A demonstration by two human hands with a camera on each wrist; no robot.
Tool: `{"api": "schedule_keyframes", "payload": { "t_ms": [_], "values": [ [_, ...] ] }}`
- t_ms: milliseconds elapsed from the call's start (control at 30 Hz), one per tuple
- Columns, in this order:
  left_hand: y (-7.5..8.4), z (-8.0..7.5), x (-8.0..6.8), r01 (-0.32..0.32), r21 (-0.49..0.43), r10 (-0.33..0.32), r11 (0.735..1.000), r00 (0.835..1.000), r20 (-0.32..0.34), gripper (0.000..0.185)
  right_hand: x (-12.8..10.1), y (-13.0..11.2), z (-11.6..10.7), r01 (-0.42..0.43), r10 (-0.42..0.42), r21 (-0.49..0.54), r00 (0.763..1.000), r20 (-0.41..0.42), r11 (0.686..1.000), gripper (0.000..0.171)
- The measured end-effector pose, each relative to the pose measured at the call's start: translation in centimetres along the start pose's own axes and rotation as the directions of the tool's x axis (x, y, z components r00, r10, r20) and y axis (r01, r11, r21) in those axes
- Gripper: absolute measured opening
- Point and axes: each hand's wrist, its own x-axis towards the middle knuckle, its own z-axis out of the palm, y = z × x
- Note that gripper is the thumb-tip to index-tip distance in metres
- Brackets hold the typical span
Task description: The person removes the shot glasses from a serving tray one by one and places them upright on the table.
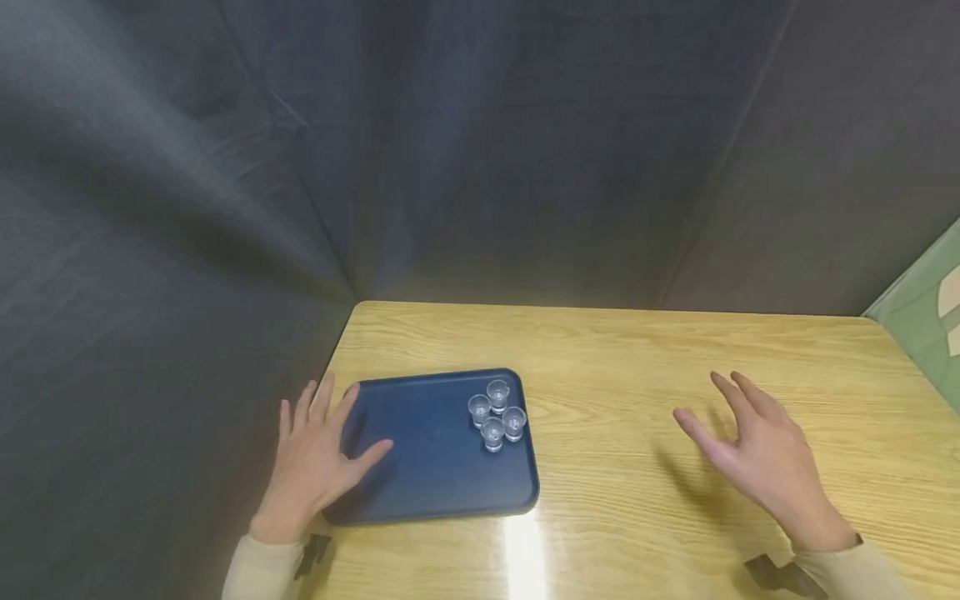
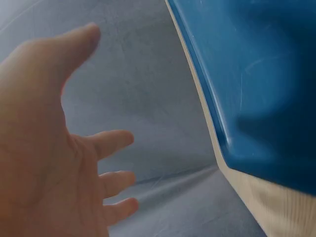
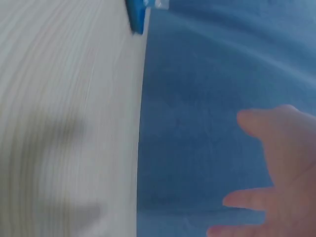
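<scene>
A dark blue tray point(image 1: 420, 467) lies on the left part of the wooden table. Grouped near its right edge stand several small clear cups point(image 1: 492, 432). My left hand point(image 1: 311, 458) hovers by the tray's left edge, fingers spread, holding nothing. In the left wrist view that hand point(image 2: 44, 133) shows its palm, with the tray point(image 2: 237, 89) to its right. Over the table to the right of the tray, my right hand point(image 1: 772, 462) is raised and holds nothing. The right wrist view shows the same hand point(image 3: 286, 173) with thumb and fingers apart; a bit of the tray point(image 3: 136, 17) appears at the top.
The wooden table point(image 1: 615, 375) reaches from the tray to the right side. A dark cloth curtain point(image 1: 525, 167) hangs behind the table and along its left side. At the far right is a green surface point(image 1: 918, 308) with pale shapes.
</scene>
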Motion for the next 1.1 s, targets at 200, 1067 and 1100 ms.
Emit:
{"api": "schedule_keyframes", "payload": {
  "t_ms": [200, 1067, 1100],
  "values": [
    [0.4, 0.5, 0.9, -0.019, -0.020, 0.019, 1.000, 1.000, -0.011, 0.087, 0.3, -2.2, 0.9, 0.026, -0.026, 0.123, 1.000, -0.003, 0.992, 0.072],
    [1.9, 4.0, 4.2, 0.010, -0.046, -0.004, 0.999, 0.992, 0.126, 0.081, 1.8, -11.4, 8.5, 0.270, -0.309, 0.328, 0.948, 0.072, 0.905, 0.045],
    [1.9, 4.1, 4.3, 0.010, -0.046, -0.003, 0.999, 0.991, 0.137, 0.080, 1.8, -11.7, 8.7, 0.269, -0.312, 0.332, 0.947, 0.081, 0.904, 0.045]
  ]
}}
